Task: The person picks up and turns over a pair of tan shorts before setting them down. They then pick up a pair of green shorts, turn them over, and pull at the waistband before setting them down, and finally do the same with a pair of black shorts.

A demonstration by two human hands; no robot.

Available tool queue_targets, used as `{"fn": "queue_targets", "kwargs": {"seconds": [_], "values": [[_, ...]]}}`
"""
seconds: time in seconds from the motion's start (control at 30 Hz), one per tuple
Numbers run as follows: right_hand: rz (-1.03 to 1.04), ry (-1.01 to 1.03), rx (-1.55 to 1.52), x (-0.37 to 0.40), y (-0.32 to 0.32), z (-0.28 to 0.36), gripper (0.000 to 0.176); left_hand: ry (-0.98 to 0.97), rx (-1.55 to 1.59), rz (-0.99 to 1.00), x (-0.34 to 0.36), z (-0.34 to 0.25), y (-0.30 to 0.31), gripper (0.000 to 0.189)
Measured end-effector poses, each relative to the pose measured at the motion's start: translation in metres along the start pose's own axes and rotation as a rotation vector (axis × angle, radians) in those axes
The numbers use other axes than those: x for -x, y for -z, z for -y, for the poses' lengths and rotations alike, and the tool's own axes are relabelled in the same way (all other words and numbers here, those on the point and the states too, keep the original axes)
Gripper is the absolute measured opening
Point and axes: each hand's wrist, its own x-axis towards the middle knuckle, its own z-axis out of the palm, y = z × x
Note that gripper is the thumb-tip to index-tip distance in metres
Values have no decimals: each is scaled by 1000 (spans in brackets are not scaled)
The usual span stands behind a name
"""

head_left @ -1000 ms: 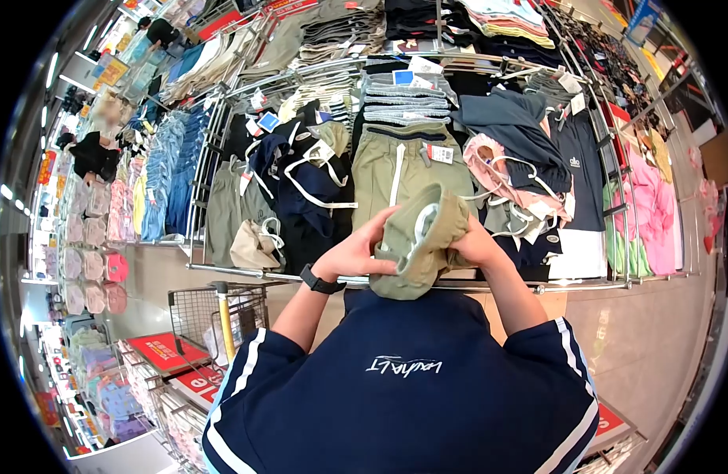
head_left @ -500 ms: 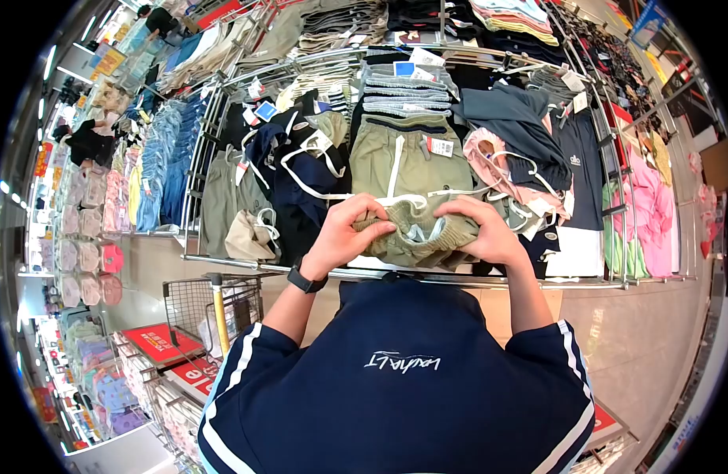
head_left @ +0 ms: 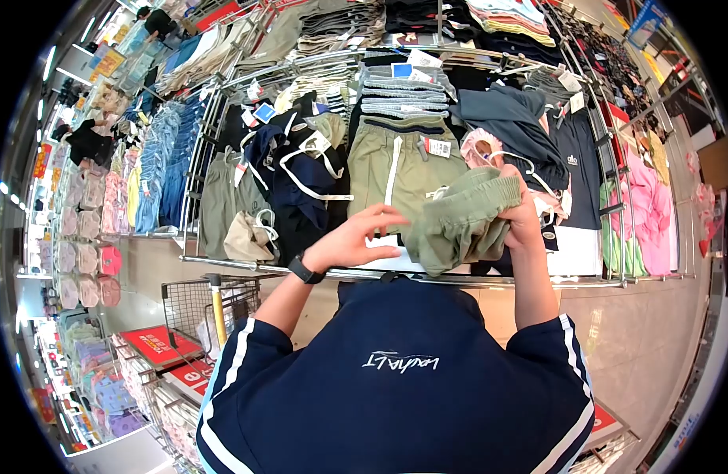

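Green shorts [head_left: 463, 225] with a ribbed elastic waistband hang from my right hand [head_left: 524, 213], whose fingers are wrapped round the waistband's right end. To their left, my left hand [head_left: 360, 238] is open, its fingers apart and nothing in it; a dark watch is on that wrist. Behind the held shorts lies a flat olive pair [head_left: 415, 162] with a white drawstring and a paper tag. A crumpled pink garment [head_left: 479, 146] and dark grey trousers [head_left: 510, 118] lie just beyond my right hand. Navy garments [head_left: 299, 174] are bunched beyond my left hand.
A metal rail [head_left: 301, 271] edges the display in front of me. Folded clothes are stacked farther back, and denim [head_left: 162, 158] hangs at the left. A shopping cart [head_left: 198, 304] and red signs [head_left: 162, 344] are at lower left. Another person [head_left: 157, 24] is at the far upper left.
My left hand has let go of the green shorts and opened. My right hand has moved slightly right and up, turning the shorts so their waistband tilts up to the right.
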Motion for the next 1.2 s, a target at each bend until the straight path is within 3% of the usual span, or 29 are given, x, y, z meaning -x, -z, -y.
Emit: {"fn": "queue_targets", "kwargs": {"seconds": [0.17, 0.27, 0.43, 0.53, 0.63, 0.73, 0.77, 0.9, 1.0, 1.07, 1.13, 1.2], "values": [[207, -56, 57, 6, -24, -5, 28, -101, 62, -288, -19, -12, -21, 57], [330, -43, 155, 6, -30, 0, 24, -223, -33, -228, -24, -15, -19, 54], [281, -50, 141, 3, -36, 3, 25, -330, -44, -202, -20, -1, -22, 41], [290, -37, 123, 0, -35, 4, 26, -231, -7, -181, -15, 3, -27, 45], [282, -37, 107, 1, -38, 7, 27, -167, -8, -317, -11, 13, -37, 53], [277, -36, 93, 1, -38, 11, 30, -308, -77, -333, -14, 15, -26, 61], [292, -49, 81, 1, -39, 14, 31, -268, -53, -279, -14, 11, -24, 48], [403, -159, -107, -3, -44, 18, 34, -270, -273, -106, -16, 6, -25, 27], [410, -155, -34, -3, -43, 21, 35, -303, -151, -83, -17, 11, -29, 25], [265, 36, 345, -2, -38, 29, 35, -233, -123, -181, -15, 19, -20, 21], [103, 249, 846, -6, -22, 38, 33, -192, -250, -468, -9, 19, 6, 15], [58, 352, 1123, -3, -17, 38, 29, -242, -287, -634, -3, 7, 29, 12]]}}
